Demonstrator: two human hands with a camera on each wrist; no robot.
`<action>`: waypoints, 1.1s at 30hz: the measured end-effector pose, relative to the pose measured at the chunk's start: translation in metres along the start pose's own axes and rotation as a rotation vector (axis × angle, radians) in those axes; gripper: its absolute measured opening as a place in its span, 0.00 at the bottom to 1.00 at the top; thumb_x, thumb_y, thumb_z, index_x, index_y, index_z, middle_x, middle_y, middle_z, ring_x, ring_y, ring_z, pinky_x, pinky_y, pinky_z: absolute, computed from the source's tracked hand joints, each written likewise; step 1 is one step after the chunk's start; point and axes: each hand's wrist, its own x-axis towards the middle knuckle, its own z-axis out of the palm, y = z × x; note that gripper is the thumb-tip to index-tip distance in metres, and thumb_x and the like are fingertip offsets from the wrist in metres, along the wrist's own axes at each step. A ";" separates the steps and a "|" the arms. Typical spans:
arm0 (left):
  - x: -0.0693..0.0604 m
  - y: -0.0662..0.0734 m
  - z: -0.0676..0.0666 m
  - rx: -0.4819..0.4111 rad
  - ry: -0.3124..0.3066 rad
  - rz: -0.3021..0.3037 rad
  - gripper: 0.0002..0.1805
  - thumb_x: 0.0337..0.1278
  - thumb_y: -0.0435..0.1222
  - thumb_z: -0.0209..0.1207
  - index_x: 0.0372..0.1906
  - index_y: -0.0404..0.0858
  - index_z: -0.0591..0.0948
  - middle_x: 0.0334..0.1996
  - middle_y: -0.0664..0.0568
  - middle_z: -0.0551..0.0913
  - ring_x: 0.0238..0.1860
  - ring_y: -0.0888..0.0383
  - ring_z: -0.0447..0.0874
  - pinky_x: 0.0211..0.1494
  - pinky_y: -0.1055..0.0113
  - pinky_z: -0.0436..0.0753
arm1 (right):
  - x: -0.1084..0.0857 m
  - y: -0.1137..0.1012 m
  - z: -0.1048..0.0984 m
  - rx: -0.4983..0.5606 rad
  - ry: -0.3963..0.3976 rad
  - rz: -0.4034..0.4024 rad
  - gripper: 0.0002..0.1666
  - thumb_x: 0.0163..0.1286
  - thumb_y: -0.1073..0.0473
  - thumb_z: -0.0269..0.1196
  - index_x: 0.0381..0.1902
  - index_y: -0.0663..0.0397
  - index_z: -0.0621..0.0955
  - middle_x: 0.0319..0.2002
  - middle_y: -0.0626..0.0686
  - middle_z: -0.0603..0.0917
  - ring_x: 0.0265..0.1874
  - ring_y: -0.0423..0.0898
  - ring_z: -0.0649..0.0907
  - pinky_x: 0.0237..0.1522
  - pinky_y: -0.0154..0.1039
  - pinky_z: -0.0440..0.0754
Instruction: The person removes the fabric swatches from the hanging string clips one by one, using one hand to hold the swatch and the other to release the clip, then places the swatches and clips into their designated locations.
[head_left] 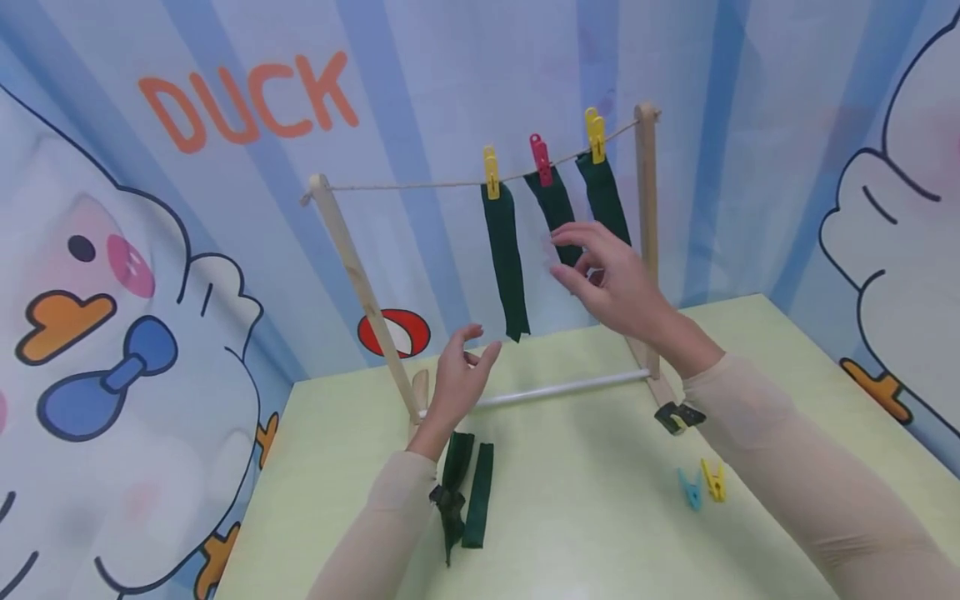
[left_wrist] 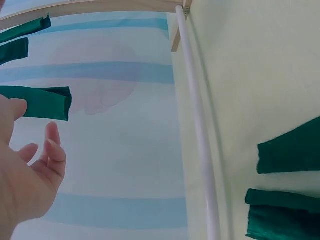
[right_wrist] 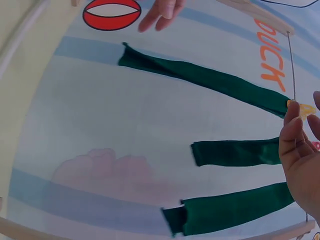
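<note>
Three dark green cloth strips hang from a string (head_left: 405,187): the left strip (head_left: 504,258) under a yellow clothespin (head_left: 491,173), the middle strip (head_left: 553,204) under a red clothespin (head_left: 540,158), the right strip (head_left: 606,196) under another yellow clothespin (head_left: 596,133). My right hand (head_left: 618,279) is raised in front of the middle strip, fingers bent loosely with a gap to the thumb, holding nothing. Lower down, my left hand (head_left: 459,379) hovers left of the left strip's bottom end, its fingers relaxed and apart. In the left wrist view that hand (left_wrist: 37,175) holds nothing.
Wooden posts (head_left: 360,283) and a white rod (head_left: 562,389) form the rack on the pale green table (head_left: 585,517). Two more green strips (head_left: 478,496) lie at front left. A blue clothespin (head_left: 690,489) and a yellow clothespin (head_left: 714,481) lie at right. A printed curtain stands behind.
</note>
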 end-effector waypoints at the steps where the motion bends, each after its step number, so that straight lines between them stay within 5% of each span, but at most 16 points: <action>1: 0.001 0.001 0.001 -0.005 0.001 0.003 0.29 0.70 0.50 0.58 0.68 0.40 0.71 0.62 0.50 0.76 0.36 0.55 0.77 0.37 0.65 0.79 | 0.005 -0.002 -0.001 0.007 0.004 -0.013 0.21 0.72 0.60 0.65 0.60 0.58 0.78 0.62 0.54 0.76 0.25 0.41 0.79 0.30 0.32 0.80; 7: 0.011 0.009 0.001 -0.013 0.012 0.028 0.29 0.70 0.49 0.58 0.68 0.41 0.70 0.62 0.52 0.76 0.33 0.56 0.76 0.35 0.64 0.77 | 0.036 -0.017 -0.002 0.020 0.038 -0.091 0.20 0.73 0.60 0.63 0.61 0.60 0.78 0.63 0.54 0.76 0.24 0.41 0.80 0.31 0.31 0.79; 15: 0.028 0.021 -0.005 -0.017 0.000 0.069 0.29 0.70 0.49 0.59 0.69 0.41 0.69 0.62 0.54 0.77 0.32 0.56 0.78 0.32 0.63 0.78 | 0.071 -0.032 -0.004 -0.039 -0.015 -0.106 0.27 0.75 0.58 0.60 0.68 0.61 0.72 0.68 0.53 0.72 0.27 0.42 0.84 0.38 0.32 0.81; 21: 0.040 0.034 -0.007 -0.070 -0.027 0.093 0.31 0.70 0.48 0.59 0.71 0.41 0.67 0.64 0.52 0.75 0.34 0.52 0.81 0.32 0.65 0.78 | 0.090 -0.035 -0.008 -0.091 -0.035 -0.074 0.30 0.77 0.55 0.58 0.72 0.58 0.68 0.72 0.55 0.68 0.28 0.43 0.84 0.37 0.32 0.81; 33: 0.054 0.047 -0.003 -0.228 -0.086 0.059 0.32 0.70 0.46 0.59 0.73 0.40 0.66 0.64 0.48 0.75 0.29 0.54 0.80 0.34 0.67 0.77 | 0.110 -0.039 0.001 -0.014 -0.072 0.043 0.30 0.79 0.58 0.54 0.75 0.56 0.64 0.72 0.55 0.65 0.26 0.46 0.83 0.34 0.33 0.80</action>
